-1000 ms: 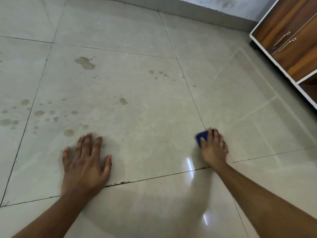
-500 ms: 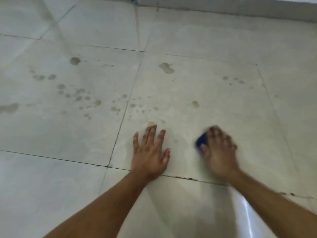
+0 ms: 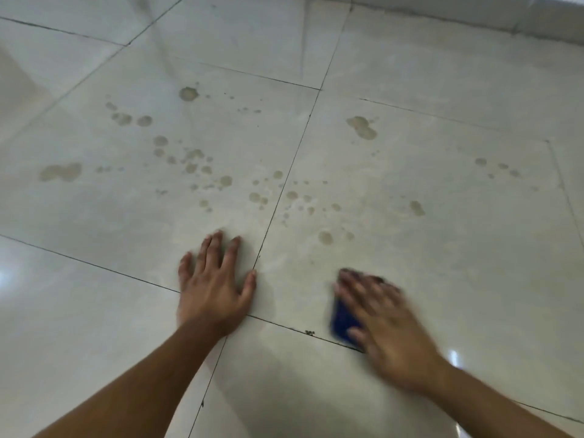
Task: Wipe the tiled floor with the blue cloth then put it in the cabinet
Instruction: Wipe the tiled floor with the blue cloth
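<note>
Blue cloth [image 3: 343,320] lies flat on the tiled floor [image 3: 442,216], pinned beneath your right hand [image 3: 385,327], with only its left edge showing as a dark blue strip beside your palm and thumb. Your right hand is pressed palm-down over it, fingers [image 3: 357,286] extended and spread rather than curled, so the cloth is held by downward pressure and not by a pinch; the hand is motion-blurred, so finer detail of the grip cannot be told. The cloth sits just above a grout line [image 3: 297,328] that runs across the lower part of the view, and its lower corner reaches that line. Your left hand [image 3: 215,286] is flat on the floor, well apart from the cloth, fingers released and splayed, holding nothing; its thumb tip touches the vertical grout line [image 3: 284,184] between 2 tiles. Brownish stains [image 3: 192,159] are scattered over the tile ahead of your left hand, and a double blotch [image 3: 362,128] with smaller spots [image 3: 325,238] marks the tile ahead of the cloth. 1 larger smear [image 3: 60,172] lies far left. A small dark speck [image 3: 309,332] sits on the grout line between your hands. A pale skirting edge [image 3: 474,17] runs along the top right. Bright reflections show on the glossy tiles near your right wrist.
</note>
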